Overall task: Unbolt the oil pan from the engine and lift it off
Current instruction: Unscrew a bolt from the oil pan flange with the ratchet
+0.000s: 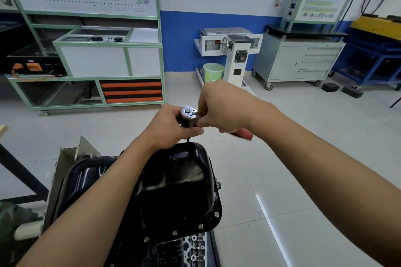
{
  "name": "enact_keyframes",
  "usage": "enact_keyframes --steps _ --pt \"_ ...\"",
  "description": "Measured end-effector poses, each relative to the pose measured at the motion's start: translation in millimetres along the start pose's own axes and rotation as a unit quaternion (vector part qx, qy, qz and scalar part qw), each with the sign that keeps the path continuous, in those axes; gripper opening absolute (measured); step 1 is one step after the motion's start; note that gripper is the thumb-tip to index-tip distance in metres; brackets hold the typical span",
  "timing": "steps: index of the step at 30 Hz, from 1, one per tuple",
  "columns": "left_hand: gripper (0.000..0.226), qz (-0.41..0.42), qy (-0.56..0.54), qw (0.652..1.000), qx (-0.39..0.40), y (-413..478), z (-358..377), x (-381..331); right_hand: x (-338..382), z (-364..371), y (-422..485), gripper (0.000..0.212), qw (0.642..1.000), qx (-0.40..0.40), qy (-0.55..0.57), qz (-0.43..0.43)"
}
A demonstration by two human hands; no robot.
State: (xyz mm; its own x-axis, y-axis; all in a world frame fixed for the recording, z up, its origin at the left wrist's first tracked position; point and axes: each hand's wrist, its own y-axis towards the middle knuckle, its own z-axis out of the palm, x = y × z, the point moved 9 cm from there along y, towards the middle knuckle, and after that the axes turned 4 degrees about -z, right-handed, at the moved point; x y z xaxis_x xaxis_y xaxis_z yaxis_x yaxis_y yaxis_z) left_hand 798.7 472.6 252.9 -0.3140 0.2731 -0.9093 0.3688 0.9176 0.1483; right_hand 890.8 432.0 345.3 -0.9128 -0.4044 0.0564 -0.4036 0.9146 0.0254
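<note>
A black oil pan (173, 180) was seen seated on the engine (193, 247), low in the middle of the view, with bolts (200, 226) set along its near flange. Above the pan's far rim a ratchet (189, 112) was held. The left hand (171, 125) was curled round the dark part under the shiny head. The right hand (225, 108) was wrapped round the shaft just beside the head, and the red grip (244, 133) was left showing beyond it. Both forearms were stretched over the pan.
</note>
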Motion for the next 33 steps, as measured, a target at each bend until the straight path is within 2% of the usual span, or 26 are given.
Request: enact_keyframes --steps 1,4,9,13,17,20,22,25,29,31,33 --pt "0.019 -0.005 -0.013 1.0 0.008 1 1 0 -2 -2 0 0.012 1.0 -0.018 -0.022 -0.004" --pt "0.025 -0.011 -0.06 0.997 0.04 0 7 -1 -13 -7 4 0.027 0.995 -0.071 -0.066 -0.003" --pt "0.023 -0.011 -0.053 0.995 0.079 -1 13 -2 -8 0 7 0.041 0.994 -0.066 0.059 -0.057" --pt "0.017 -0.024 -0.069 0.996 0.058 0 9 2 -8 -1 7 0.036 0.994 -0.067 0.074 -0.052" --pt "0.018 -0.037 -0.077 0.996 0.031 2 6 5 -14 -7 4 0.031 0.997 -0.083 0.008 -0.009" --pt "0.023 -0.029 -0.073 0.997 0.011 2 4 2 -19 -8 1 0.013 0.998 -0.059 -0.025 0.02" --pt "0.026 -0.018 -0.08 0.997 0.003 3 4 0 -20 -4 0 0.028 0.999 -0.024 -0.022 0.031" --pt "0.018 -0.003 -0.072 0.997 -0.004 4 2 -2 -14 18 -1 0.048 0.996 0.057 0.061 0.03" --pt "0.018 -0.001 -0.064 0.998 -0.014 5 0 0 -12 18 0 0.054 0.995 0.046 0.087 0.027" --pt "0.013 -0.011 -0.069 0.997 -0.012 5 0 1 -15 9 2 0.046 0.998 0.023 0.048 0.02" --pt "0.017 -0.019 -0.063 0.998 0.004 4 3 2 -16 2 4 0.023 1.0 -0.002 -0.017 0.01"
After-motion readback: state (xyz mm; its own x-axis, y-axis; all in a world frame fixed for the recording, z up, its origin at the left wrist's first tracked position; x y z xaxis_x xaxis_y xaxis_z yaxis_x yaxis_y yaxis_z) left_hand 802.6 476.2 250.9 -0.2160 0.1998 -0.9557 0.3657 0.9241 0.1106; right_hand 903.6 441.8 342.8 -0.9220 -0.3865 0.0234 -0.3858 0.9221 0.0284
